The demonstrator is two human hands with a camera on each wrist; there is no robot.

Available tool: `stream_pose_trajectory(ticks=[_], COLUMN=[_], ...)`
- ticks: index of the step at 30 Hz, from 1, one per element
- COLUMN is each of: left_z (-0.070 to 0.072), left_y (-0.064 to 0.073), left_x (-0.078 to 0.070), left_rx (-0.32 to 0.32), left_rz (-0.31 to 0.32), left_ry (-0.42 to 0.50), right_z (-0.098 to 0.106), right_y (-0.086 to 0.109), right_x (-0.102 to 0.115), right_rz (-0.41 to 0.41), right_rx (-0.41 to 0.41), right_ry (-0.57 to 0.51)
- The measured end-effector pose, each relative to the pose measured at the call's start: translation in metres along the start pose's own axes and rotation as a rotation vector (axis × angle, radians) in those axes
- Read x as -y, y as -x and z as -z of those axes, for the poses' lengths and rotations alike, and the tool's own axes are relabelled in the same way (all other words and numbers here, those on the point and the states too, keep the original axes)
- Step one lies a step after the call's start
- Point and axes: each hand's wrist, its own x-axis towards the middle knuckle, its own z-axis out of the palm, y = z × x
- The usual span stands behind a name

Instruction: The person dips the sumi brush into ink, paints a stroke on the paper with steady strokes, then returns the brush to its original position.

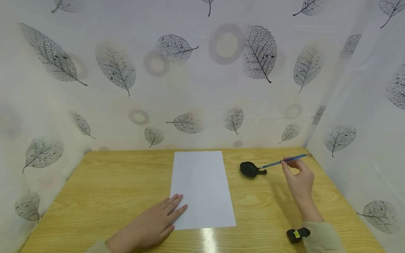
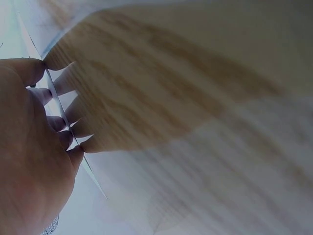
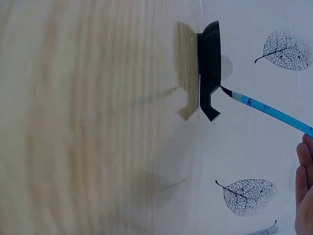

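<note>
A white sheet of paper lies on the wooden table. My left hand rests with straight, slightly spread fingers on its lower left edge; the left wrist view shows the fingertips along the paper's edge. To the right of the sheet sits a small black dish with a short bent handle. Between thumb and fingers, my right hand pinches a blue writing brush partway along its handle. The brush's dark tip is at the dish's rim, near the handle; whether it touches cannot be told.
Light curtains printed with leaves enclose the table at the back and both sides. A black strap-like device with a yellow mark is at the right wrist, by the sleeve.
</note>
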Motion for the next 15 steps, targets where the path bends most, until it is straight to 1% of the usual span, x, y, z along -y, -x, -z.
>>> stream_pose_trajectory(ticks=[4,9,15], left_z=[-0.0015,0.0000,0.0035], left_y=[0.0002,0.0005,0.0008], left_x=[0.0004,0.0005,-0.0001], left_rx=[-0.009,-0.012,0.027], left_rz=[-0.005,-0.010,0.005], left_ry=[-0.011,-0.028,0.009], right_z=[0.0037,0.0040,0.0000], right_y=[-0.0014,-0.0028,-0.0026], right_x=[-0.0010,-0.0010,0.0014], right_rz=[0.010,0.012,0.000], right_rx=[-0.021,-0.037,-0.016], right_ry=[-0.013,-0.034,-0.052])
